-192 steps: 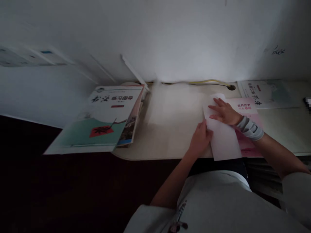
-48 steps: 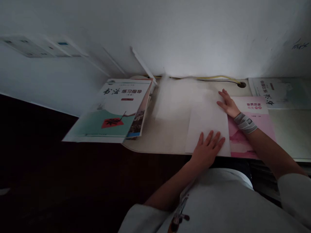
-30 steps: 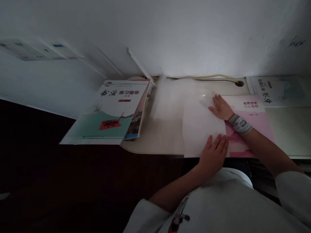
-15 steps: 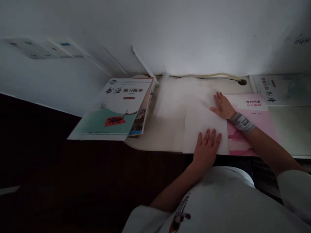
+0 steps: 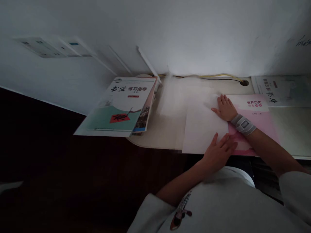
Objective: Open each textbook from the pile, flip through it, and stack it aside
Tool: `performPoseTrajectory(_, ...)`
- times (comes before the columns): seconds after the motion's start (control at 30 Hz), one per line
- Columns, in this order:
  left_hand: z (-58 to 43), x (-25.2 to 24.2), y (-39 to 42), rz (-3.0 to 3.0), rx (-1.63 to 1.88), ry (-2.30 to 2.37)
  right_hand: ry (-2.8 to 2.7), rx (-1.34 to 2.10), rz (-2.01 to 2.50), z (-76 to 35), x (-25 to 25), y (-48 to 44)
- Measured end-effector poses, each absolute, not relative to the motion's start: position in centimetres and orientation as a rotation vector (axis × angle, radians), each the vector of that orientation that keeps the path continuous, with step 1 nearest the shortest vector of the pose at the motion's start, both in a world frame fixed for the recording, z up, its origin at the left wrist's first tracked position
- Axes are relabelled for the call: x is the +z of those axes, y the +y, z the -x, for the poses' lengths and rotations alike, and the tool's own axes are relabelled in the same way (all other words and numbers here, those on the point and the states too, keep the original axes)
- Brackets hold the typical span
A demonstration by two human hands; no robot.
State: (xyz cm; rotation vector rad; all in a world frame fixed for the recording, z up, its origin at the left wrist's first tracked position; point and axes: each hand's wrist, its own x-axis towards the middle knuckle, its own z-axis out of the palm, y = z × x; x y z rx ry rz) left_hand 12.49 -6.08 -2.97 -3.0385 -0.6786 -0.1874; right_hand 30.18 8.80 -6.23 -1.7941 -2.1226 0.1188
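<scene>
A white sheet of paper [image 5: 201, 126] lies flat on the pale desk [image 5: 165, 136], its right part over a pink book [image 5: 257, 113]. My left hand [image 5: 220, 150] rests palm down on the sheet's near right corner, fingers stretched out. My right hand [image 5: 225, 108], with a grey wrist band, lies flat on the sheet's far right edge, fingers spread. Neither hand holds anything.
A stack of books [image 5: 121, 108] with a white and teal cover on top overhangs the desk's left end. Another white book [image 5: 279, 90] lies at the far right. A yellow cable [image 5: 218, 76] runs along the wall to a hole in the desk.
The folded sheet from the earliest frame now lies opened flat. In the last half second my left hand has slid right along the near edge; my right hand has stayed put.
</scene>
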Motion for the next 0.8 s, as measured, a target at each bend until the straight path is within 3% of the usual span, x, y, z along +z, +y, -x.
performPoseTrajectory(0.23,-8.8,-3.3,-4.8,3.045,-0.277,-0.950,-2.111,0.141,1.843,-30.4,-6.2,9.0)
performPoseTrajectory(0.43,-0.3,-1.1,-0.2,2.431,-0.492,-2.151,-2.049,0.197,1.807,-30.7,-6.1,9.2)
performPoseTrajectory(0.57,0.8,-0.7,1.4,2.375,-0.480,-2.530,-2.082,0.172,1.819,-30.5,-6.2,9.2)
performPoseTrajectory(0.7,0.4,-0.1,2.3,2.502,-0.991,-2.688,-2.047,0.178,1.850,-30.5,-6.1,9.2)
performPoseTrajectory(0.8,-0.1,1.9,2.9,2.695,-1.844,-2.553,-2.069,0.215,1.889,-30.3,-5.6,9.5)
